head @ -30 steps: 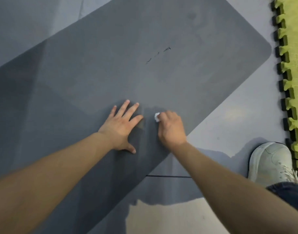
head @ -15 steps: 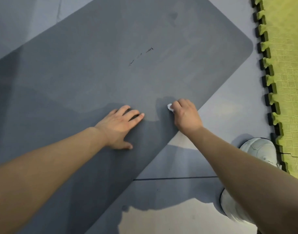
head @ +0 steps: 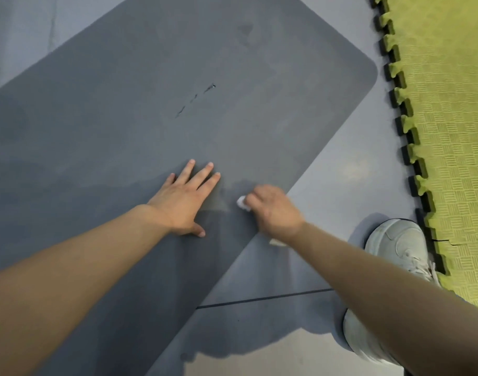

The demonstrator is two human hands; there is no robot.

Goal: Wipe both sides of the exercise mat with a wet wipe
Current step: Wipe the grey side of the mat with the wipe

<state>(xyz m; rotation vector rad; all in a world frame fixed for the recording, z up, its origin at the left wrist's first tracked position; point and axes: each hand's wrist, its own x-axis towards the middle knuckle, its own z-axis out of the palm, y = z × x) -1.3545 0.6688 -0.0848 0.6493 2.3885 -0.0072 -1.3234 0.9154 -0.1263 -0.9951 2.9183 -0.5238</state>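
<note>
Dark grey foam exercise mat (head: 151, 118) is laid diagonally on a pale grey floor (head: 354, 164), rounded corner at far right. A short line of nicks is seen mid-mat. Left hand (head: 182, 202) is pressed flat on the mat, fingers straight and spread, nothing held. Right hand (head: 273, 210) is curled round a small white crumpled wet wipe (head: 242, 203), held against the mat near its right edge. Yellow-green interlocking foam tiles (head: 444, 131) are laid along the right; white sneakers (head: 395, 240) are seen beside them.

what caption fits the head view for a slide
Left hand pressed flat on a grey exercise mat while the right hand rubs it with a wet wipe.
</note>
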